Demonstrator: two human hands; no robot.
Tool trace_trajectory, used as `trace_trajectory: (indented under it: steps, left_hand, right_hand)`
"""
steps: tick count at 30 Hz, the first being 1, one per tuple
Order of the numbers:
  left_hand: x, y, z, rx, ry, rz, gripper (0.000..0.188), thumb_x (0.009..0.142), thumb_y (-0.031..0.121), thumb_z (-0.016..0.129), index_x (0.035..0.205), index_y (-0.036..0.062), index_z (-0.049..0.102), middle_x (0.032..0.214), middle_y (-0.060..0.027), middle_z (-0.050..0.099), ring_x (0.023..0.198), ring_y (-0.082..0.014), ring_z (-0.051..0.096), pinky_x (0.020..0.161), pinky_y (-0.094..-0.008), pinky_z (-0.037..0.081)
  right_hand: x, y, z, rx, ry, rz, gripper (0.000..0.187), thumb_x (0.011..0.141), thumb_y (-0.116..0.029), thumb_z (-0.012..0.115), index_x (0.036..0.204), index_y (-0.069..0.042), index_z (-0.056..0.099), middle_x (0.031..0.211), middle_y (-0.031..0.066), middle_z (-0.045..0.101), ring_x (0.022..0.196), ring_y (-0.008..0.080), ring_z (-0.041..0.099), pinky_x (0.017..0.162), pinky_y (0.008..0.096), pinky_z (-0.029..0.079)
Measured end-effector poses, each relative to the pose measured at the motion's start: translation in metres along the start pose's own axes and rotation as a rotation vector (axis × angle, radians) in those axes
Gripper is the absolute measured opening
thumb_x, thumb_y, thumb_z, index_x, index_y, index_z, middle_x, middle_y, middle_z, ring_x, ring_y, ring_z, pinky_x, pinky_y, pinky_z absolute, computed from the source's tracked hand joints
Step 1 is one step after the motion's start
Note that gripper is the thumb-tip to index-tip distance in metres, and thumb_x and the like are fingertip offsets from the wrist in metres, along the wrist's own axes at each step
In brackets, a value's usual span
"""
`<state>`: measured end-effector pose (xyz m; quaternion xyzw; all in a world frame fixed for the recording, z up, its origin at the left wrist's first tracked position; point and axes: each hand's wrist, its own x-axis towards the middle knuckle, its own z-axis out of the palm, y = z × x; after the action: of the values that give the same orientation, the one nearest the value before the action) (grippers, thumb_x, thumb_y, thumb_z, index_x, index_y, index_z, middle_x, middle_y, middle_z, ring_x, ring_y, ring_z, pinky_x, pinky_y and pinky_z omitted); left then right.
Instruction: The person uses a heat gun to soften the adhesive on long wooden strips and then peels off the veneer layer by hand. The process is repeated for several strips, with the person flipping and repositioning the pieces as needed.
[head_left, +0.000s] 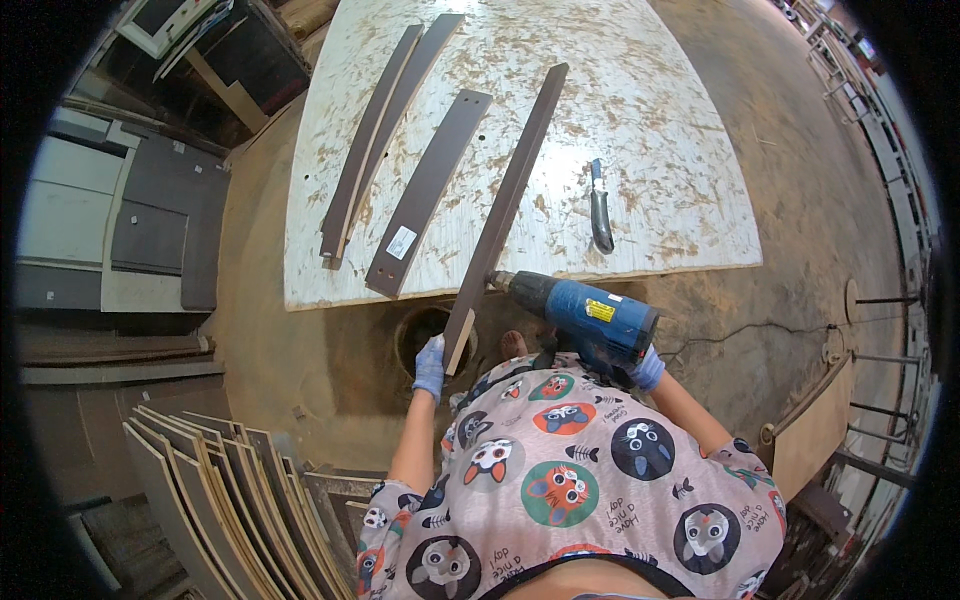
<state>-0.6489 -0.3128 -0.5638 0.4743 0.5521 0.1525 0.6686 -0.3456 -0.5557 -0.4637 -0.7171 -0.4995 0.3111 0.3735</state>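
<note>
My left hand (pixel 429 368), in a thin blue glove, is closed around the near end of a long narrow dark brown board (pixel 512 200). That board runs away from me across the white worktable (pixel 680 150), its near end jutting past the front edge. In my right hand (pixel 649 369), also gloved, is a blue and black heat gun (pixel 600 318); its body hides most of my fingers. The metal nozzle points left, close against the board's side by the table edge. A knife (pixel 600 215) with a dark handle lies to the right of the board.
Left of the held board lie a wider brown board (pixel 430 195) with a white label and two long narrow boards (pixel 372 130). Panels (pixel 200 490) stand stacked at lower left. A cord (pixel 740 332) crosses the floor towards a metal rack (pixel 880 400) on the right.
</note>
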Motion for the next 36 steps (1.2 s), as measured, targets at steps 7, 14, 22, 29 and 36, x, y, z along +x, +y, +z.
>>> trace_trajectory:
  steps: [7,14,22,29,36]
  left_hand:
    - [0.031,0.015,0.019,0.057,-0.037,0.102,0.034,0.092,0.031,0.047,0.106,0.0037,0.061,0.092,-0.003,0.061,0.081,-0.0116,0.052,0.075,-0.0283,0.044]
    - [0.029,0.012,0.017,0.003,-0.049,0.042,0.033,0.092,0.031,0.048,0.105,0.0029,0.061,0.093,-0.0017,0.061,0.083,-0.0114,0.052,0.077,-0.0272,0.043]
    - [-0.002,0.0,-0.001,-0.042,-0.017,-0.01,0.033,0.09,0.03,0.052,0.108,0.0034,0.061,0.095,-0.0003,0.061,0.084,-0.0104,0.052,0.078,-0.0259,0.043]
    - [-0.001,-0.007,-0.007,-0.003,0.002,-0.031,0.033,0.091,0.031,0.05,0.108,0.0044,0.061,0.095,-0.0007,0.061,0.084,-0.0108,0.052,0.077,-0.0267,0.043]
    - [0.014,0.025,0.012,-0.008,-0.044,0.017,0.034,0.092,0.031,0.047,0.108,0.0046,0.061,0.094,-0.0009,0.06,0.083,-0.0107,0.051,0.077,-0.0271,0.043]
  right_hand:
    - [-0.001,-0.016,-0.002,0.358,-0.064,0.115,0.051,0.08,-0.027,0.066,0.125,-0.01,0.049,0.126,0.0093,0.05,0.117,0.0239,0.047,0.104,0.036,0.03]
    - [0.001,-0.015,0.0,-0.096,-0.003,-0.1,0.052,0.079,-0.033,0.065,0.124,-0.012,0.049,0.124,0.0101,0.051,0.118,0.026,0.046,0.103,0.0376,0.032]
    - [-0.004,-0.012,-0.003,0.112,0.01,0.053,0.055,0.08,-0.03,0.065,0.128,-0.012,0.045,0.127,0.0088,0.049,0.119,0.0243,0.044,0.105,0.0367,0.029]
    - [-0.004,-0.002,0.0,0.297,-0.056,0.12,0.058,0.079,-0.028,0.067,0.129,-0.011,0.044,0.128,0.0088,0.049,0.119,0.0231,0.045,0.106,0.0362,0.028]
    - [-0.008,0.017,0.008,0.187,-0.038,0.068,0.057,0.076,-0.032,0.069,0.124,-0.009,0.049,0.123,0.0113,0.051,0.116,0.0257,0.047,0.103,0.037,0.032]
